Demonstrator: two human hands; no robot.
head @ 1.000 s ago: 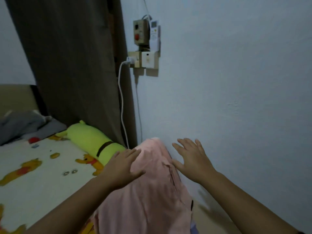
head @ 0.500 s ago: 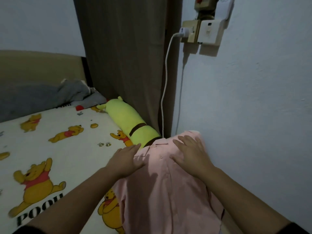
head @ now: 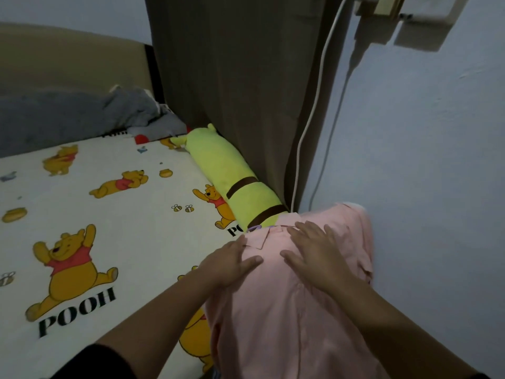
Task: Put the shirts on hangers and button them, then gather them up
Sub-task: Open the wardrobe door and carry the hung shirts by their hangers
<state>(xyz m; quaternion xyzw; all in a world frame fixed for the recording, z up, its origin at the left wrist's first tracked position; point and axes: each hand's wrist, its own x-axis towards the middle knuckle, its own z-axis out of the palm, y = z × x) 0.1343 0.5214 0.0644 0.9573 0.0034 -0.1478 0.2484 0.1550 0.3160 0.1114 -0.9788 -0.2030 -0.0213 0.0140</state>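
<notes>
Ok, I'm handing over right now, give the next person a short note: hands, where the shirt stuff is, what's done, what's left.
Left hand: open, flat on the pink shirt, fingers straight, near the collar.
Right hand: open, flat on the shirt's upper chest, beside the left.
The shirt lies at the bed's right edge by the wall, collar toward the green bolster. A purple bit shows at the collar, possibly the hanger.
Done: the front looks closed, though the buttons are hard to make out.
Left: check the buttons, gather the shirts. No other shirts in view.
</notes>
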